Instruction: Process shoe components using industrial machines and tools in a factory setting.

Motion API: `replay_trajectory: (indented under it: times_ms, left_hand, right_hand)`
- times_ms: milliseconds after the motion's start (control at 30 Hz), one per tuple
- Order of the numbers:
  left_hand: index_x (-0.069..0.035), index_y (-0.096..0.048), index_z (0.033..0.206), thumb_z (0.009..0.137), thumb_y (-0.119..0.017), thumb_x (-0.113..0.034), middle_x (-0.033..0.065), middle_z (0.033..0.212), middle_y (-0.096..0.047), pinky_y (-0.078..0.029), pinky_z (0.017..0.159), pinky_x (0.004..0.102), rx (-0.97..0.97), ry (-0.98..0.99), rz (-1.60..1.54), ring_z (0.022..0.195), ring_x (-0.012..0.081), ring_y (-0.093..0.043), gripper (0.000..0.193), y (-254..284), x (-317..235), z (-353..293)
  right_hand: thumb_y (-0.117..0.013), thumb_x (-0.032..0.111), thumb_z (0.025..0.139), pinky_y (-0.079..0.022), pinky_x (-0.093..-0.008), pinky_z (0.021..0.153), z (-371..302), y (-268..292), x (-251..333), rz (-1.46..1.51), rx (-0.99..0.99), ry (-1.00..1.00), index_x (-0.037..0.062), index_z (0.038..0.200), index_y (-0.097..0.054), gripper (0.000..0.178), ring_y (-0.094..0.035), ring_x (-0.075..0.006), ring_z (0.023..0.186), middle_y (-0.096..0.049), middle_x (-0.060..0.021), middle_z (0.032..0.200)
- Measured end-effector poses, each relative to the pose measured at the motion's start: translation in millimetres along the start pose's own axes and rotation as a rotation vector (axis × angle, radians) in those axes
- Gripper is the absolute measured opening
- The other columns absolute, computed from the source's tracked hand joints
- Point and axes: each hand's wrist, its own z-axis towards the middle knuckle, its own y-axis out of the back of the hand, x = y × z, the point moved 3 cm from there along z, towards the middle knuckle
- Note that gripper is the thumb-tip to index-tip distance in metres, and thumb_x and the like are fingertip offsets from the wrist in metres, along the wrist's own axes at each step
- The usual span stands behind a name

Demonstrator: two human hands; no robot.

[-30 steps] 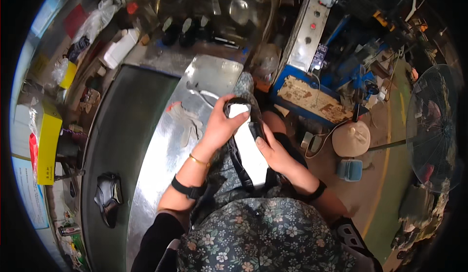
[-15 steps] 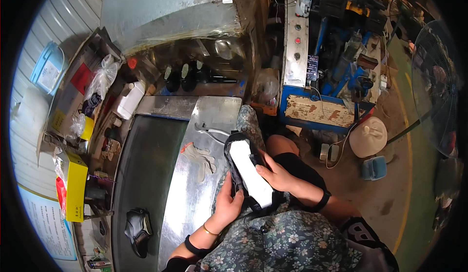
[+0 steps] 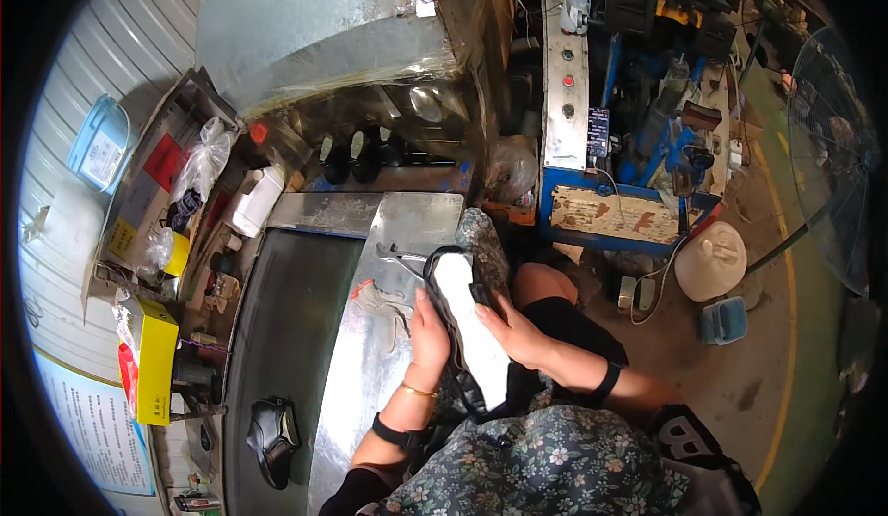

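Observation:
Over my lap I hold a black shoe upper with a long white sole face (image 3: 474, 336) turned up, its toe end pointing away from me. My left hand (image 3: 428, 334) is closed along its left side, near the toe half. My right hand (image 3: 516, 331) grips the right side around the middle, with its thumb at the white face's edge. Just beyond the toe, metal pincers (image 3: 400, 256) lie on the steel bench plate (image 3: 356, 405), partly hidden by the shoe. A pale work glove (image 3: 384, 301) with a red-orange cuff edge lies left of the shoe.
A finished-looking black shoe (image 3: 272, 442) sits on the dark conveyor belt (image 3: 294, 331) at left. Several black shoes (image 3: 363, 157) stand under the metal hood (image 3: 324, 44). Right are a blue-framed machine (image 3: 610, 213), a white jug (image 3: 710, 262) and a fan (image 3: 832, 165). A yellow box (image 3: 155, 363) stands far left.
My left hand has moved up along the shoe's left side, toward the toe. My right hand stays on the right side. The shoe has turned slightly more upright in view.

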Motion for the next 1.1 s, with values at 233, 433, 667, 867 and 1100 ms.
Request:
replay_trajectory:
  times_ms: [233,433,667,867,1100]
  left_hand:
    - [0.006,-0.056,0.103,0.099,-0.050,-0.025,0.0277,0.083,-0.068,-0.057,0.060,0.0444,0.200,-0.464,1.076,0.070,0.0406,-0.069,0.031,10,-54,17]
    - [0.014,-0.019,0.148,0.099,-0.049,-0.018,0.0420,0.137,-0.043,-0.048,0.098,0.0472,0.205,-0.464,0.454,0.118,0.0550,-0.052,0.066,29,-15,-38]
    - [0.007,-0.028,0.150,0.106,-0.033,-0.037,0.0243,0.151,-0.038,-0.028,0.117,0.0393,0.198,-0.260,-0.157,0.140,0.0333,-0.038,0.062,12,13,-22]
    - [-0.002,-0.049,0.141,0.107,-0.027,-0.053,0.0119,0.148,-0.045,-0.030,0.116,0.0354,0.470,0.028,-0.577,0.136,0.0221,-0.042,0.065,3,-17,31]
    - [-0.002,-0.059,0.125,0.098,-0.061,-0.020,0.0110,0.135,-0.056,-0.031,0.113,0.0347,0.453,-0.179,-0.250,0.130,0.0243,-0.047,0.032,-10,-23,26]
  right_hand:
    - [-0.053,0.040,0.102,-0.042,-0.0382,0.101,7,-26,-7,-0.139,-0.206,0.149,-0.0034,0.145,-0.029,0.066,-0.054,-0.0312,0.119,-0.052,-0.0248,0.130]
    - [-0.052,0.032,0.103,-0.040,-0.0388,0.106,-6,-35,-11,-0.102,-0.176,0.219,-0.0038,0.147,-0.027,0.062,-0.050,-0.0345,0.127,-0.048,-0.0267,0.136]
    - [-0.051,0.028,0.104,-0.036,-0.0411,0.110,-15,-19,-2,-0.264,-0.071,0.333,-0.0039,0.150,-0.019,0.065,-0.046,-0.0374,0.133,-0.042,-0.0296,0.143]
    - [-0.039,0.046,0.106,-0.040,-0.0417,0.105,-14,4,25,-0.512,0.202,-0.007,-0.0021,0.143,-0.031,0.061,-0.049,-0.0384,0.131,-0.051,-0.0283,0.135]
    - [-0.044,0.038,0.107,-0.026,-0.0325,0.117,67,9,27,0.226,0.295,0.204,0.0063,0.147,-0.045,0.050,-0.033,-0.0177,0.142,-0.042,-0.0085,0.152]
